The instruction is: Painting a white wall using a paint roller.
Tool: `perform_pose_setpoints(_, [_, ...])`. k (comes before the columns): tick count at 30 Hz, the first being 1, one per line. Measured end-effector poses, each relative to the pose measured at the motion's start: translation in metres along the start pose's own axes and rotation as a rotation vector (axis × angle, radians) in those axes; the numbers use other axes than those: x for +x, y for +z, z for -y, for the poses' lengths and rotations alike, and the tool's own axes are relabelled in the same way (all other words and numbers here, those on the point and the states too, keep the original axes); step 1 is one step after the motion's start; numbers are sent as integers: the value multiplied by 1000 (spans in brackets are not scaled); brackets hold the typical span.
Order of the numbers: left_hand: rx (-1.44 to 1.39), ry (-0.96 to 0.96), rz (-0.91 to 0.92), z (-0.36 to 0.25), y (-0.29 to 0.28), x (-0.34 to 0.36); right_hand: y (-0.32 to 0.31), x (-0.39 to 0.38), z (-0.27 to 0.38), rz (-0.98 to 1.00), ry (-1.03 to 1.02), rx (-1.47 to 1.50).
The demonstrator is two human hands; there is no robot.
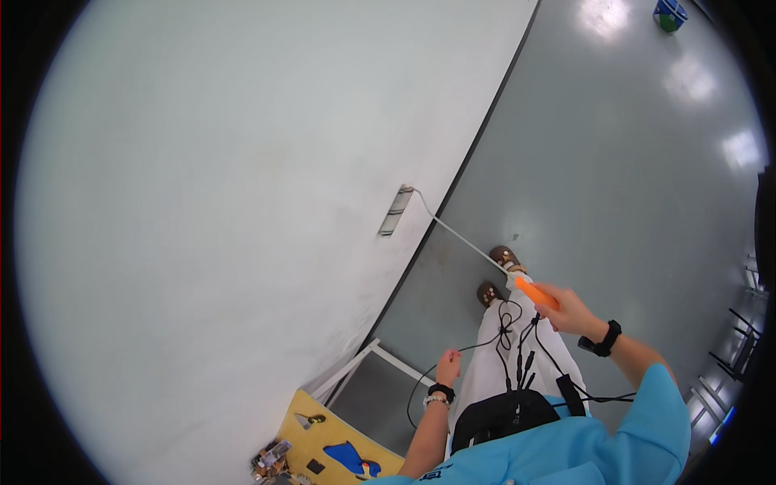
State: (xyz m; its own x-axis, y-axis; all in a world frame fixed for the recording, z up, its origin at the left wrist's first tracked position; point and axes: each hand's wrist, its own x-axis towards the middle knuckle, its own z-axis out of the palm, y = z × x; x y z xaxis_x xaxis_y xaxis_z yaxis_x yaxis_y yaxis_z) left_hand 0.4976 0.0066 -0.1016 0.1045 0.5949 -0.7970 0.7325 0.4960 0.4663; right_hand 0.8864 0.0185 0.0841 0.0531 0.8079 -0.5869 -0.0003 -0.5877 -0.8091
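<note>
My right hand [570, 309] is wrapped around an orange elongated block [536, 293] at the end of a white cable [469, 242]. From the block, that cable runs to a wall socket panel [394, 212] low on the white wall. My left hand [449, 369] is closed at the fingertips on a thin black cable [481, 346]. Part of this cable is bunched into loops in front of my legs, and another length curves down beside my left wrist. More black leads with plugs [529, 361] hang from a black waist pouch [505, 420].
At the lower left stands a yellow-topped table [303, 436] with a white frame [347, 372]; a blue item [346, 457] and small tools lie on it. The white wall [242, 202] rises on the left. A blue-green bin [669, 16] is far right; metal-framed furniture [711, 400] lines the right edge.
</note>
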Motion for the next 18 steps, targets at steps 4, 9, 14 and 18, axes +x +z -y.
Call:
perform_pose_setpoints(4, [22, 31, 13, -2, -9, -2, -4, -51, 1, 6, -106, -2])
perform_pose_setpoints(9, [23, 91, -32, 11, -24, 2, 1, -100, 6, 47, -178, 146])
perform_pose_setpoints(14, [20, 143, -78, 10, -35, 6, 7, -119, 14, 74, -283, 161])
perform_pose_setpoints(18, [-4, 224, -138, -10, -44, -8, 18, -126, 30, 135, -370, 253])
